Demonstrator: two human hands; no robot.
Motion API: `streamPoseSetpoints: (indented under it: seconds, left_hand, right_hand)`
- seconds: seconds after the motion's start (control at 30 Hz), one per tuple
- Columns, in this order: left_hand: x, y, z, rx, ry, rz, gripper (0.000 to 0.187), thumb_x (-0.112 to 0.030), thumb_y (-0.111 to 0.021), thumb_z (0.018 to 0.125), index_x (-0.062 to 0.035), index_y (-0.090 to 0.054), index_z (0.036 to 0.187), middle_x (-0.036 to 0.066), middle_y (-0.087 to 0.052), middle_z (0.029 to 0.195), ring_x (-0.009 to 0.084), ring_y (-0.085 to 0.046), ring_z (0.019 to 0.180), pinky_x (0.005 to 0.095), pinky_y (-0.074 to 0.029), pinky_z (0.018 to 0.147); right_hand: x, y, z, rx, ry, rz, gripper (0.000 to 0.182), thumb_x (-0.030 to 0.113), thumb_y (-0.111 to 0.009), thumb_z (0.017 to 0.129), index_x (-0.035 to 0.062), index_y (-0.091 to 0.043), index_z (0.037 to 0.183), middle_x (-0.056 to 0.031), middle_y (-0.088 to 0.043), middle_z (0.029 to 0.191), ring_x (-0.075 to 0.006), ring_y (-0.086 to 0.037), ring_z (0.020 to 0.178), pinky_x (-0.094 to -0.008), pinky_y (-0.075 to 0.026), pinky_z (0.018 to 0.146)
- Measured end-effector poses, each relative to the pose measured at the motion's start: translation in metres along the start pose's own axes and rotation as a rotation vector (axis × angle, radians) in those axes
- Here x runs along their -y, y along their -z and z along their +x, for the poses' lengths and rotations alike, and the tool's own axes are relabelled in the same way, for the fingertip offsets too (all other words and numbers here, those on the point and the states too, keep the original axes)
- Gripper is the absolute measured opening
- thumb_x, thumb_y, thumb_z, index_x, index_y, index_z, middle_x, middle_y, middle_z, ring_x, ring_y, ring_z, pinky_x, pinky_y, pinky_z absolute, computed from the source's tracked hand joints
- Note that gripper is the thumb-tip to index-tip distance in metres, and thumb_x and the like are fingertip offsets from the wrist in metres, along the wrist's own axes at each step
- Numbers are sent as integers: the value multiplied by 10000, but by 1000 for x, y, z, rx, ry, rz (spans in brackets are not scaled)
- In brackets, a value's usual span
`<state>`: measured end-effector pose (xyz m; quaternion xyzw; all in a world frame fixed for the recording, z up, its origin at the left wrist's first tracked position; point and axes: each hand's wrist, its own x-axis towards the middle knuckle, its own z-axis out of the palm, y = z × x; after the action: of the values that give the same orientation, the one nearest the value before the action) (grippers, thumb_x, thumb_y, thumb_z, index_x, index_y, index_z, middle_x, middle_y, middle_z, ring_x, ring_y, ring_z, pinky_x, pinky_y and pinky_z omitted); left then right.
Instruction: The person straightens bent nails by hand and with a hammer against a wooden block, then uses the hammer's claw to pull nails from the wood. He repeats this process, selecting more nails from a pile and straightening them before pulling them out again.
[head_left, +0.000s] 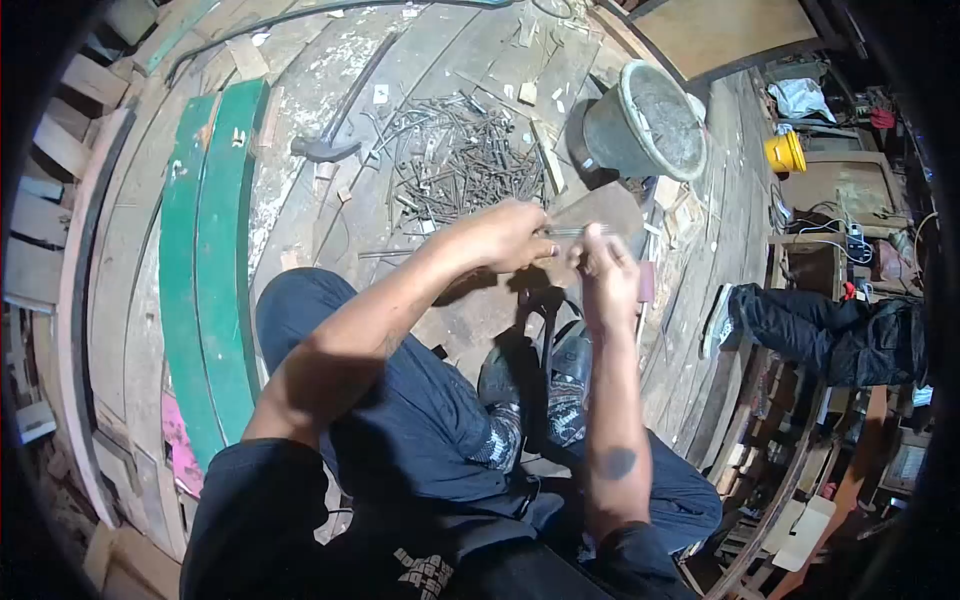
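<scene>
In front of me, my left hand (508, 238) is closed, its fingers pinching one end of a thin metal rod (568, 232). My right hand (608, 268), also closed, is at the rod's other end, slightly blurred. Whether the rod is a long nail cannot be made out. Beyond both hands lies a loose pile of rusty nails (465, 165) on the planks. A flat brownish plate (605, 208) is on the floor just behind my right hand. To the left of the pile rests a claw hammer (328, 150), its handle pointing away from me.
A grey bucket (625, 120) stands beyond my right hand. Green painted boards (222, 270) lie along my left side. At far right are a yellow container (785, 152), cables and another person's dark-trousered leg (790, 320). Wood scraps litter the plank floor (300, 90).
</scene>
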<state>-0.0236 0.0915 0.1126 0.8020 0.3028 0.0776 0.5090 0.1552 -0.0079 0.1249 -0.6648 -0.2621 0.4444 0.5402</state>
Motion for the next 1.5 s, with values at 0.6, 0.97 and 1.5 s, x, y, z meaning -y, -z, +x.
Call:
streamPoseSetpoints:
  seconds: [0.6,0.97,1.5]
  left_hand:
    - [27,64,-25,-220,36,115,465,-361,-589,993,-65,-589,1352,221,-676,1218,374,-657,1114,444,-508,973]
    - [-5,-2,-22,156,-44,232,313,-265,-634,895,31,-734,901,256,-713,885,420,-703,829,515,-557,727]
    - [-22,-25,-27,488,45,231,287,-158,-542,868,28,-741,959,256,-724,995,406,-711,934,497,-554,818]
  right_hand:
    - [-36,-44,144,274,176,-884,351,161,-722,880,13,-709,1198,-138,-748,1034,-202,-697,883,-337,-534,796]
    - [-113,-93,113,285,327,-1454,288,166,-707,847,34,-633,1092,-175,-554,1222,-388,-514,1175,-556,-445,940]
    - [-83,-83,122,328,-318,302,218,85,-474,1013,-6,-548,1197,-78,-569,890,-189,-586,761,-369,-550,724]
